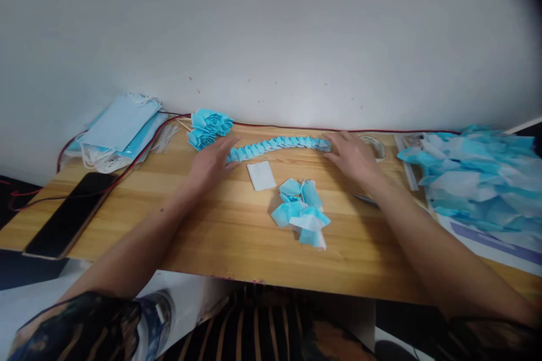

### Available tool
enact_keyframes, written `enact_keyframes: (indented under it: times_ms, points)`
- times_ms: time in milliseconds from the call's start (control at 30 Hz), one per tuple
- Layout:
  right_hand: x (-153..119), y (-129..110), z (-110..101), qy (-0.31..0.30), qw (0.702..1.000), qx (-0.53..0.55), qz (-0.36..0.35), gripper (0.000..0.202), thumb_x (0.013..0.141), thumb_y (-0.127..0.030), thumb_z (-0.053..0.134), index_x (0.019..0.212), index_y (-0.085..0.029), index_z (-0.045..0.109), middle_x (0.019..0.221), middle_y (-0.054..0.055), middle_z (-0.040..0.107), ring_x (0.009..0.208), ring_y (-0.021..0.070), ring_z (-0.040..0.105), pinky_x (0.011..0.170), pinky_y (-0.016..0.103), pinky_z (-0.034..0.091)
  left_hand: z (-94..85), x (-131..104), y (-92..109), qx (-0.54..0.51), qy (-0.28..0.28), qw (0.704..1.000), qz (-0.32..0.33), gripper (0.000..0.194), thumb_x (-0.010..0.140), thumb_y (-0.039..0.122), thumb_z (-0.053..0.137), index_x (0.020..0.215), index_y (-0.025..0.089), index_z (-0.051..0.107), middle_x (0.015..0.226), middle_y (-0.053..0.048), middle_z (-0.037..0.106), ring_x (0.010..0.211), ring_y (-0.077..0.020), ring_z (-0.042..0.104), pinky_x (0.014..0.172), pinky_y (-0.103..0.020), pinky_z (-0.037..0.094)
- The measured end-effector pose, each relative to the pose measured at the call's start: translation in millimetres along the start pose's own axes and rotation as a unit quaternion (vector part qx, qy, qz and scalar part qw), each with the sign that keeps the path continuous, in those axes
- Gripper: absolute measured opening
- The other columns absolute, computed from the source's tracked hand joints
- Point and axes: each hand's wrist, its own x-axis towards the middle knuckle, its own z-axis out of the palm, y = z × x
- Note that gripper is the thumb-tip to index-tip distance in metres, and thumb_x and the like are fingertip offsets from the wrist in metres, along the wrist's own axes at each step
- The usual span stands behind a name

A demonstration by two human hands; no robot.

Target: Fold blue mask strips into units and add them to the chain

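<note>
A long pleated blue strip (pixel 277 145), folded like a row of small ruffles, runs in a shallow arc across the wooden table. At its left end is my left hand (pixel 213 159), fingers and thumb on either side of the strip. My right hand (pixel 349 153) has the right end between its thumb and fingers. In front of the strip lie a small white folded square (pixel 261 175) and a loose cluster of crumpled blue and white pieces (pixel 301 211). Blue folded flowers (pixel 209 126) rest just behind my left hand.
Blue face masks (pixel 121 127) and a black phone (pixel 74 214) lie at the left, with a red and black cable (pixel 122 176) crossing there. A roll of tape (pixel 375 146) and a dark pointed tool (pixel 365 199) are near my right arm. Blue-white pieces (pixel 486 177) heap at the right.
</note>
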Motion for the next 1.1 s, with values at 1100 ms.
enact_keyframes:
  times_ms: [1100]
  points:
    - [-211.2,51.0,-53.1,-0.072,0.989,0.063,0.11,0.044,0.096,-0.026,0.044,0.135,-0.02,0.062,0.131,0.014,0.069,0.117,0.0313,0.066,0.098,0.042,0.053,-62.6,-202.4,128.6,-0.297,-0.23,0.925,0.062,0.02,0.092,0.015,0.047,0.08,0.022,0.061,0.078,-0.003,0.068,0.071,-0.0152,0.062,0.067,-0.023,0.049]
